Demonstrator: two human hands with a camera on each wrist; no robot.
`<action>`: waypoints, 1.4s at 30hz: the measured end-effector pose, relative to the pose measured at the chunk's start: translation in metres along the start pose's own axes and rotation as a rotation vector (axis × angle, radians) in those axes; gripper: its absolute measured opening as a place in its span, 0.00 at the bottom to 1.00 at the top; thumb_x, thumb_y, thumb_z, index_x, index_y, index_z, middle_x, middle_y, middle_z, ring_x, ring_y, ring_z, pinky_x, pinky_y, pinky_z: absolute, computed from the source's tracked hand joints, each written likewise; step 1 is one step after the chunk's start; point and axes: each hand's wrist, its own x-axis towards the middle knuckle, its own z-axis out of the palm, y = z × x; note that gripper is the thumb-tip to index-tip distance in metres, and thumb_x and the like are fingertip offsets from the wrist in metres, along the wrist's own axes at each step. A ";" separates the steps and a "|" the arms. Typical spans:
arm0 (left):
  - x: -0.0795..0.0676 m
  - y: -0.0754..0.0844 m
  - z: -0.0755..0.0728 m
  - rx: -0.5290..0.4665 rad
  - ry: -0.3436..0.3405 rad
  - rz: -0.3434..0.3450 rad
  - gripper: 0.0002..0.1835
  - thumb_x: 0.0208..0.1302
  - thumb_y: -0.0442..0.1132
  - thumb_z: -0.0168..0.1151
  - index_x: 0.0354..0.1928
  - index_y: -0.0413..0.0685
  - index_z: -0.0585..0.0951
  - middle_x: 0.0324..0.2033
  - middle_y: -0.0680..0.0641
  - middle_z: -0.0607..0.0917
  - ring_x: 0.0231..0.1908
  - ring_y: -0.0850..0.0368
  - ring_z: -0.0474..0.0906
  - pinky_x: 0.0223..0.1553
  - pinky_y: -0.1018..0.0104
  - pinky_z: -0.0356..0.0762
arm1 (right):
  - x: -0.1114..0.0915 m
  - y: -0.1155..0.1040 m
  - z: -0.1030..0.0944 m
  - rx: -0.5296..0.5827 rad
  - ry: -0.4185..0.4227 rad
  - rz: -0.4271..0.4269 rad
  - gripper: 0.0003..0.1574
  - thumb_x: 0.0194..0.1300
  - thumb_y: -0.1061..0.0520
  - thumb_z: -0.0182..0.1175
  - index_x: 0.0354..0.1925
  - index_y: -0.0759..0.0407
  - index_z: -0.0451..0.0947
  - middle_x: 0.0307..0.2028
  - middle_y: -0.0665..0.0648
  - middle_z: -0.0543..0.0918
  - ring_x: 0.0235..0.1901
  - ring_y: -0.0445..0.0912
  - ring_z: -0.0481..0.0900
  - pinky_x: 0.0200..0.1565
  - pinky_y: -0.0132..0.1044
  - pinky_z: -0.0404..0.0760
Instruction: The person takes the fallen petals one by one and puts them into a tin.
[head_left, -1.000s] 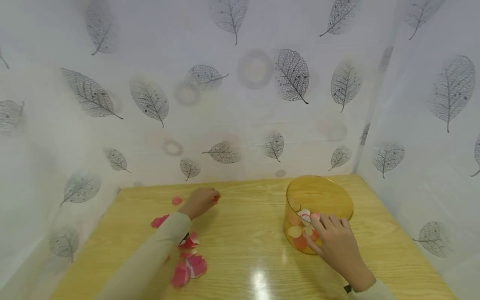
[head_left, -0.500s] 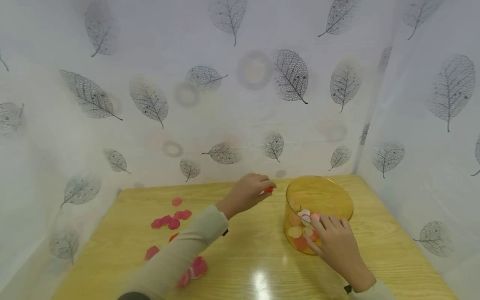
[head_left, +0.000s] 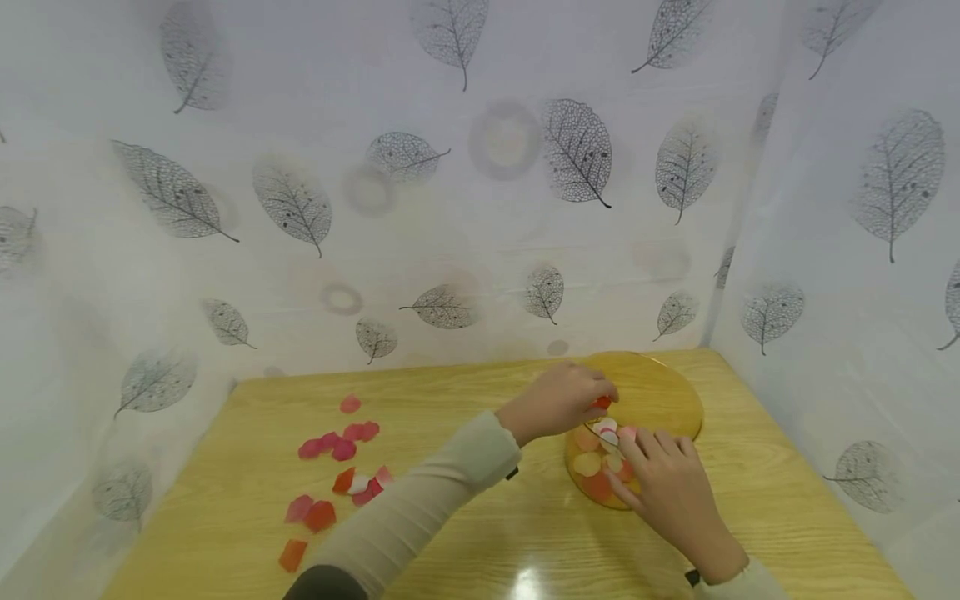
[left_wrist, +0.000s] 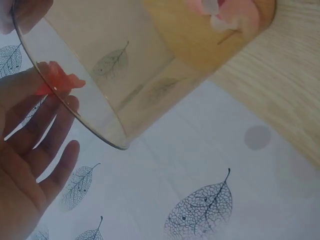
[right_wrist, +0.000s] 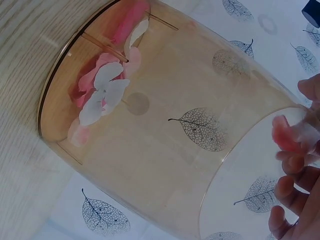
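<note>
A clear amber round container (head_left: 652, 379) stands at the right of the table, with white, pink and peach petals (right_wrist: 102, 92) at its bottom. Over its opening, my left hand (head_left: 558, 400) pinches a red petal (left_wrist: 62, 77) between thumb and fingertips. The left wrist view has this petal right at the rim. My right hand (head_left: 675, 492) holds the container's near side, thumb and fingers spread around it with fingertips close to the rim. Its fingers hide part of the wall.
On the left of the wood-grain table (head_left: 465, 550) lie several loose red and pink petals (head_left: 320, 515), some partly behind the left sleeve (head_left: 412, 500). A white leaf-printed sheet (head_left: 480, 208) closes off the back and sides.
My left hand has carried the red petal rightward from the loose petals to over the container. More loose petals show as the sleeve moved off them. The right hand stays put.
</note>
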 end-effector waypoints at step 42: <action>-0.227 -0.079 0.049 0.110 0.037 -0.359 0.10 0.50 0.37 0.71 0.36 0.49 0.82 0.31 0.51 0.83 0.35 0.55 0.80 0.41 0.59 0.78 | 0.000 -0.003 0.001 -0.009 -0.016 0.017 0.43 0.69 0.30 0.26 0.37 0.59 0.75 0.23 0.56 0.75 0.21 0.51 0.68 0.23 0.39 0.60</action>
